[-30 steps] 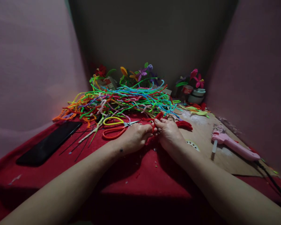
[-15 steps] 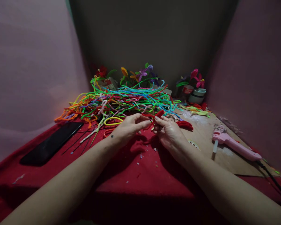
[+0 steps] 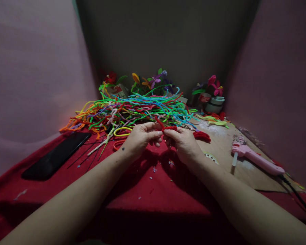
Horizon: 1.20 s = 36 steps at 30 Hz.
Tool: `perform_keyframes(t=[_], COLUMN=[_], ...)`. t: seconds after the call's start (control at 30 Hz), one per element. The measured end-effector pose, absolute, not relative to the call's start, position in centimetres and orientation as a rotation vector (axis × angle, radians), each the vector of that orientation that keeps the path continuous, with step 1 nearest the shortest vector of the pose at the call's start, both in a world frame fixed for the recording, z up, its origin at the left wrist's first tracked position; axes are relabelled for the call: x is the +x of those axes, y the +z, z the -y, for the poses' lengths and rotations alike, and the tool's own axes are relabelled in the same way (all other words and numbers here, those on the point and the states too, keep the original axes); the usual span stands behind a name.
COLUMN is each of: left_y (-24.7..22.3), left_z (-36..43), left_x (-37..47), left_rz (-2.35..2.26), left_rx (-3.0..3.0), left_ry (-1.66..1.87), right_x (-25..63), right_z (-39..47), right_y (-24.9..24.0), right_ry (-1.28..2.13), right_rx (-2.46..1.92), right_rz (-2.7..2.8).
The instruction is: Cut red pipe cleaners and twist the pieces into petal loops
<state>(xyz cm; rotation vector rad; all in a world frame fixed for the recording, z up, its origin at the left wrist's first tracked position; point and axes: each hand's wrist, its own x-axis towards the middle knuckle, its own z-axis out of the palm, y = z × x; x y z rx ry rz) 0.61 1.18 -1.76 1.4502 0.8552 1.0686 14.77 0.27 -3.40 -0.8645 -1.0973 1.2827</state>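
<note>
Between my two hands, at the middle of the view, is a red fuzzy pipe-cleaner piece (image 3: 170,128). My left hand (image 3: 146,136) pinches its left part, where a thin red end sticks up above the fingers. The thumb and fingers of my right hand (image 3: 181,140) are closed on its right part. My fingertips are close together and hide some of the piece. Another bundle of red looped pieces (image 3: 202,136) lies just right of my right hand. Behind both hands spreads a large heap of coloured pipe cleaners (image 3: 142,109).
A black phone (image 3: 56,156) lies at left on the red cloth (image 3: 158,200). On the brown board (image 3: 260,182) at right rests a pink glue gun (image 3: 257,158) with its cord. Fuzzy flowers (image 3: 155,80) and a lidded jar (image 3: 214,104) stand at the back.
The red piece has turned lower and flatter between my fingers, and its thin end now points up at left. My hands have drawn slightly closer together at the fingertips.
</note>
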Motion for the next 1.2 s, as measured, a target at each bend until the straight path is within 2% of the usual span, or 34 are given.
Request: perform_keyframes(t=[0.3, 0.67, 0.83, 0.93, 1.03, 1.1, 1.2], left_y=[-1.7, -1.8, -2.6, -3.1, -3.3, -3.0, -2.3], left_z=[-1.1, -0.8, -0.6, -0.7, -0.8, -0.7, -0.5], left_x=[0.4, 1.2, 1.3, 0.8, 0.5, 0.5, 0.8], left_rz=[-0.841, -0.907, -1.023, -1.078, -1.002, -0.983, -1.069], left_rx=[1.459, 1.528, 1.909, 2.56, 3.111, 3.158, 2.698], left_ry=[0.978, 1.087, 1.26, 1.324, 1.193, 1.119, 1.17], right_x=[15.0, 14.6, 14.6, 14.6, 14.7, 14.7, 14.8], right_z=[0.1, -0.7, -0.8, -1.0, -1.2, -1.2, -1.1], right_y=[-3.1, -3.8, -4.1, -4.3, -4.3, -4.2, -4.0], right_ry=[1.102, 1.287, 1.328, 1.361, 1.436, 1.475, 1.455], right_rx=[-0.915, -0.86, -0.849, -0.824, -0.793, -0.794, -0.799], right_rz=[1.322, 1.051, 1.005, 1.012, 0.928, 0.841, 0.861])
